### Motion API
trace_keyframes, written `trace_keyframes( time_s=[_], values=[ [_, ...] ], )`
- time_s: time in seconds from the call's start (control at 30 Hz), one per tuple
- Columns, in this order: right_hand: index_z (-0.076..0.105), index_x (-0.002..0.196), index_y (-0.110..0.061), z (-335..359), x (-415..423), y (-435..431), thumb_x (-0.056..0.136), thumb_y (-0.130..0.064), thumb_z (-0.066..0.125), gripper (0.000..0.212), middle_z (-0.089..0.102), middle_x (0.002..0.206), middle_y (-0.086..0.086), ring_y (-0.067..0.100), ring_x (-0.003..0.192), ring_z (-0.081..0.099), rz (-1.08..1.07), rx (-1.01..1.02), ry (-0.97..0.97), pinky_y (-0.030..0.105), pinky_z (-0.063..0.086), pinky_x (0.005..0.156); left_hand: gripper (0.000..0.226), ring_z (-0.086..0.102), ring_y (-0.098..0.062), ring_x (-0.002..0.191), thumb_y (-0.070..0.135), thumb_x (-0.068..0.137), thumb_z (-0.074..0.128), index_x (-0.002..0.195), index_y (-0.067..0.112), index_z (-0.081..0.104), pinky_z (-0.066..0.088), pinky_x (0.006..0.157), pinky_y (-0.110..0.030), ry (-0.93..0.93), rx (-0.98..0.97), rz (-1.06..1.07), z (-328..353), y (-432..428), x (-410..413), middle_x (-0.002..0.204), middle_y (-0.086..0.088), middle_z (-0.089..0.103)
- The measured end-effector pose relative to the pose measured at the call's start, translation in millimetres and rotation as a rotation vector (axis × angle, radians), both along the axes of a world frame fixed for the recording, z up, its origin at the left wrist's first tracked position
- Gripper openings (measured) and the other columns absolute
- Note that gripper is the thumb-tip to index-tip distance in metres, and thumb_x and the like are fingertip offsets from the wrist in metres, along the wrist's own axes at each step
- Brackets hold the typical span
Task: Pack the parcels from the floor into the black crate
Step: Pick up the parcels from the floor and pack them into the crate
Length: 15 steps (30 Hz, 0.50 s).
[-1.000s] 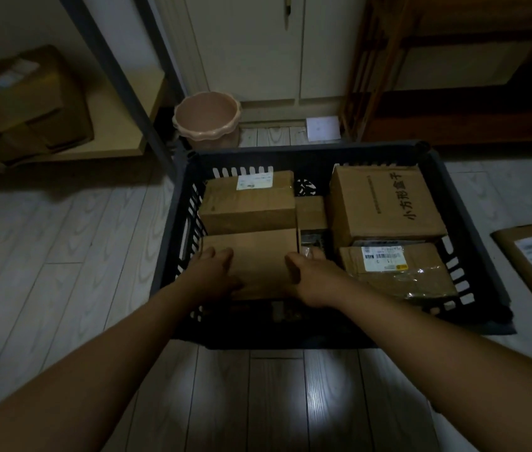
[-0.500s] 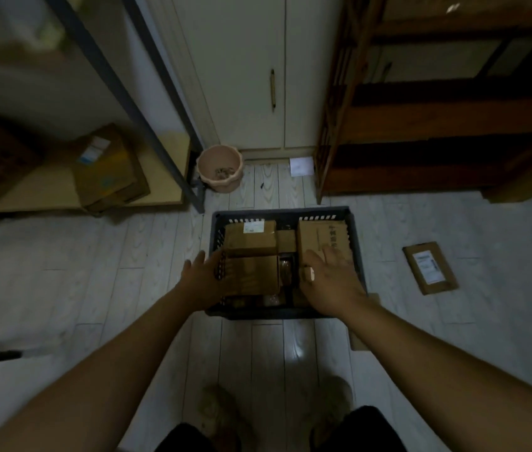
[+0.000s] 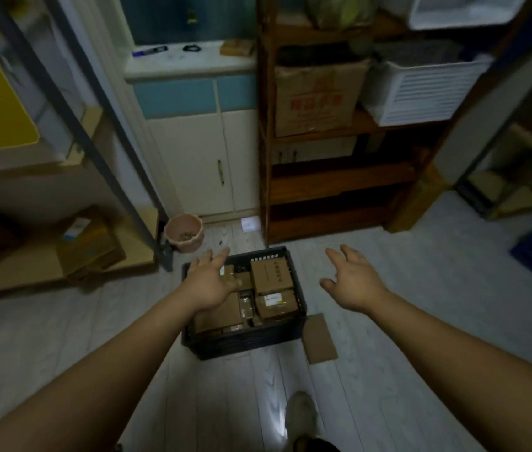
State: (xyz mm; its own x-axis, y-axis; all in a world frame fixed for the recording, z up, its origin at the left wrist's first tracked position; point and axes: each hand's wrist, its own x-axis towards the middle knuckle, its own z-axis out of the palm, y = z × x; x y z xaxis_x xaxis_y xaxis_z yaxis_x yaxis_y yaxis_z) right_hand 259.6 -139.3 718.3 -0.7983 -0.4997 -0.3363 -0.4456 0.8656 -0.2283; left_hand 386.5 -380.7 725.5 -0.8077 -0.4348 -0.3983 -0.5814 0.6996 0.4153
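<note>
The black crate (image 3: 245,342) stands on the pale wood floor, holding several brown cardboard parcels, among them a large box (image 3: 271,276) at the back right and a labelled one (image 3: 276,303) in front of it. My left hand (image 3: 207,282) hovers open above the crate's left half, fingers spread, holding nothing. Out to the right of the crate, my right hand (image 3: 354,282) is also open and empty above the floor. A flat brown parcel (image 3: 319,338) lies on the floor against the crate's front right corner.
A pink bucket (image 3: 183,235) stands behind the crate beside a metal shelf post (image 3: 121,177). A wooden shelf unit (image 3: 333,177) rises behind the crate. A cardboard box (image 3: 90,246) sits on the low left shelf. My shoe (image 3: 300,415) is near the bottom.
Both hands have let go of the parcels and risen out of the crate, the right one swinging off to the right. The view has pulled back and up, away from the crate.
</note>
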Motion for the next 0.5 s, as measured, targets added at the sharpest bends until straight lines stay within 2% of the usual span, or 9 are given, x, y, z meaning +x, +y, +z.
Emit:
trace_keyframes(
  time_s=[0.23,0.5],
  values=[
    [0.01,0.153,-0.025,37,29,109,0.095,-0.05,0.044,0.072,0.006,0.161,0.007,0.026,0.146,0.012,-0.184,-0.01,0.056,0.038,0.018,0.117,0.081,0.0,-0.03,0.147,0.047,0.089,0.056,0.151,0.032,0.005,0.01,0.119,-0.044,0.079,0.02,-0.182,38,89,-4,0.16,-0.006,0.0],
    [0.012,0.153,-0.026,47,-11,256,0.094,-0.05,0.048,0.074,0.006,0.161,0.007,0.026,0.146,0.016,-0.3,-0.037,0.026,0.036,0.022,0.116,0.08,-0.001,-0.028,0.147,0.047,0.089,0.056,0.15,0.034,0.006,0.012,0.118,-0.044,0.139,0.057,-0.266,45,215,-74,0.16,-0.003,0.001]
  ],
)
